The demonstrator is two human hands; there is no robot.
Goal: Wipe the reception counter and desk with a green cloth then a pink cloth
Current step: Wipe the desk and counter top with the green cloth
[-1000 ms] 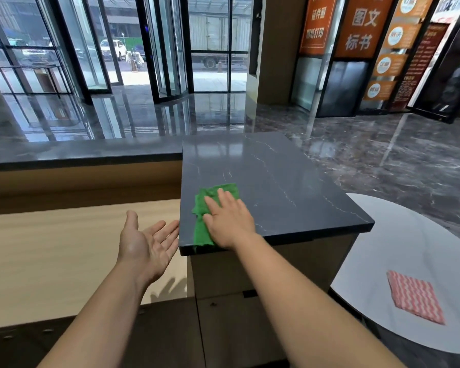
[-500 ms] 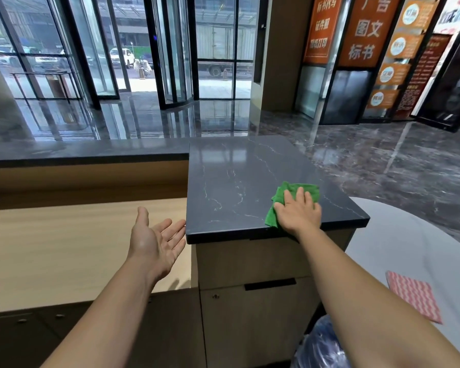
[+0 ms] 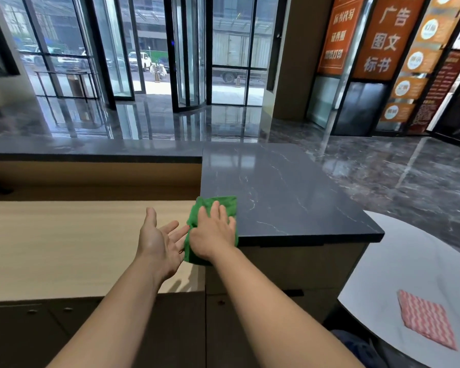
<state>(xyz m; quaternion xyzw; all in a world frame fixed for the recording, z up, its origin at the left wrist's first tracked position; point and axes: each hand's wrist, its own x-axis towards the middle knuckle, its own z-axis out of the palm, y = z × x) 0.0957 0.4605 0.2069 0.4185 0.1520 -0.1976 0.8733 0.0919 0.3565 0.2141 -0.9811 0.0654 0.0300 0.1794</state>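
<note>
A green cloth (image 3: pixel 225 204) lies on the near left corner of the dark marble reception counter (image 3: pixel 290 187), partly hanging over its left edge. My right hand (image 3: pixel 214 232) presses flat on the cloth with straight fingers. Just left of it, my left hand (image 3: pixel 161 241) hovers palm up, fingers spread, over the light wooden desk (image 3: pixel 64 243), right beside the hanging part of the cloth. A pink chevron-patterned cloth (image 3: pixel 426 318) lies flat on the white round table (image 3: pixel 398 266) at the lower right.
The marble counter continues as a narrow ledge (image 3: pixel 91 150) to the left, above the wooden desk. Dark cabinet doors (image 3: pixel 51 335) sit below the desk. Beyond are a glossy dark floor, glass revolving doors (image 3: pixel 189 54) and orange sign panels (image 3: pixel 383 35).
My right hand slid the green cloth from the counter's near right edge back to its near left corner. My left hand stayed palm up beside the counter.
</note>
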